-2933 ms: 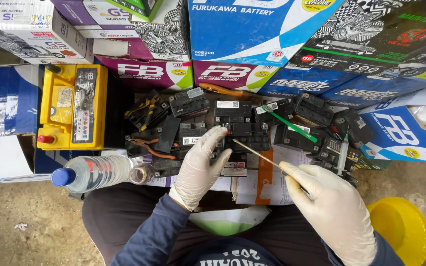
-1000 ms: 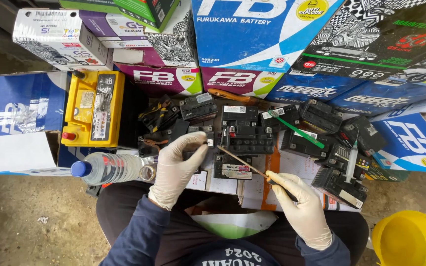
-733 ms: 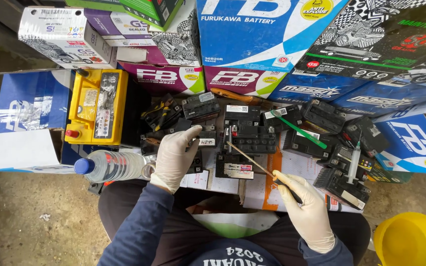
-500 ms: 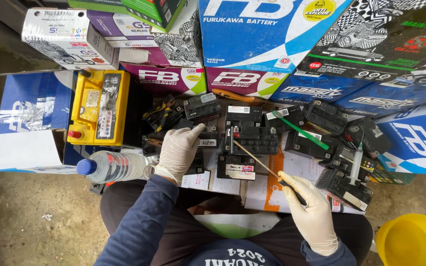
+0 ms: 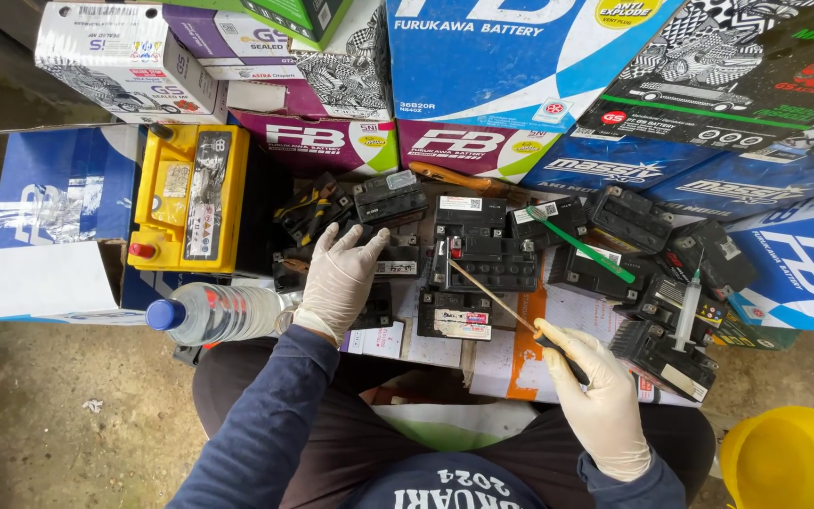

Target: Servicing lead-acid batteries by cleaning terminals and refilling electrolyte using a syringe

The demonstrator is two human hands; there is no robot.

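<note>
Left hand [image 5: 341, 278]: gloved, fingers spread flat, pressing a small black battery [image 5: 383, 273] steady.
Right hand [image 5: 600, 401]: gripping a screwdriver [image 5: 511, 316], tip angled onto middle battery [image 5: 482, 259].

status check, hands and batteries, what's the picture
Left hand flat on a small black battery. Right hand grips a thin screwdriver, tip at the middle battery. Water bottle lies beside the left wrist.

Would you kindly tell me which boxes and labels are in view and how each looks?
Large blue and white carton: top centre.
White box: top left.
Magenta boxes: below the carton, flat.
Black checkered carton: top right.
Blue box: right edge.
White label: on the small black battery.
</note>
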